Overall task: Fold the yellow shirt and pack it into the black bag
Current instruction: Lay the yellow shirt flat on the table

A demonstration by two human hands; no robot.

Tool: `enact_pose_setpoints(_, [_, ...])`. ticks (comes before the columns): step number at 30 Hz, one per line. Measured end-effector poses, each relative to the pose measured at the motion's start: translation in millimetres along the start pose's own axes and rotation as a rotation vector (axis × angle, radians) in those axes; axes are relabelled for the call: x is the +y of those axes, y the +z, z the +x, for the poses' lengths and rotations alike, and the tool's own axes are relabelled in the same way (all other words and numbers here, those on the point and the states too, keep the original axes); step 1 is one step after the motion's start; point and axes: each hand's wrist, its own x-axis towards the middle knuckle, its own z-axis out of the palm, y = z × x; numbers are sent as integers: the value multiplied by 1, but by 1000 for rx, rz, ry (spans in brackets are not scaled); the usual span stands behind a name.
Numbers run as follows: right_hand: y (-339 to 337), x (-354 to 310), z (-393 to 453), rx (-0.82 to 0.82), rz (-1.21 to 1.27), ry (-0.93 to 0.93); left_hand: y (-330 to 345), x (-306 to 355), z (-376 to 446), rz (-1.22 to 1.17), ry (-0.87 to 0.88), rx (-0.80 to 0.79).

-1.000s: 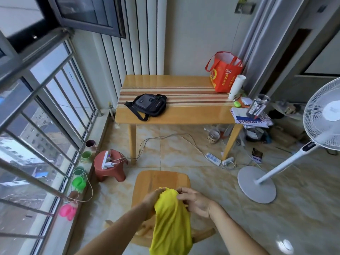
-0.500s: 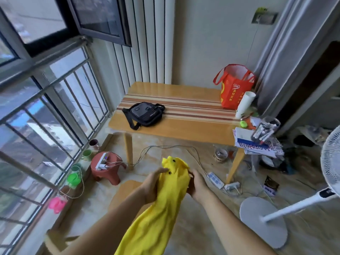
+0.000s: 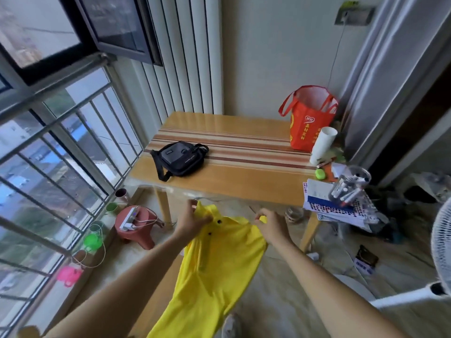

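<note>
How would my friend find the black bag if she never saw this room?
Find the wooden table with stripes by the window. The black bag lies flat near its left end. The other bag, the red bag, stands upright at the far right.

Enclosed home balcony. Barred window (image 3: pixel 61 152) at left, tiled floor (image 3: pixel 292 284). Household clutter: wooden counter (image 3: pixel 244 181), standing fan (image 3: pixel 441 245), plastic stool (image 3: pixel 136 225), shopping bag (image 3: pixel 310 118).

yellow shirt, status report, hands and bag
Left hand and right hand both grip yellow shirt, unfolded, hanging short of table. Black bag on table. Nothing in the way.
</note>
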Motion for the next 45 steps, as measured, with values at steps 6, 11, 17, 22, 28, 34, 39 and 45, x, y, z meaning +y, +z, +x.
enact_pose_setpoints(6, [-39,-5,88,232,-88,-140,18,42,96,156,122,47])
enact_pose_setpoints(11, [-78,-13,191,72,-16,-218,33,82,185,163,249,106])
enact_pose_setpoints(17, [-96,-18,286,-89,-21,-276,54,120,271,51,235,18])
enact_pose_setpoints(22, [-86,-16,377,-82,-9,-254,78,130,351,9,171,-18])
enact_pose_setpoints(28, [-80,-5,493,-170,-76,-246,103,141,442,56,45,41])
enact_pose_setpoints(34, [-102,-11,605,56,-145,-212,101,193,528,30,97,152])
enact_pose_setpoints(39, [-115,-29,669,377,-47,-137,84,237,601,22,162,-4])
enact_pose_setpoints(45, [-52,6,660,2,-218,128,102,162,628,550,-114,-249])
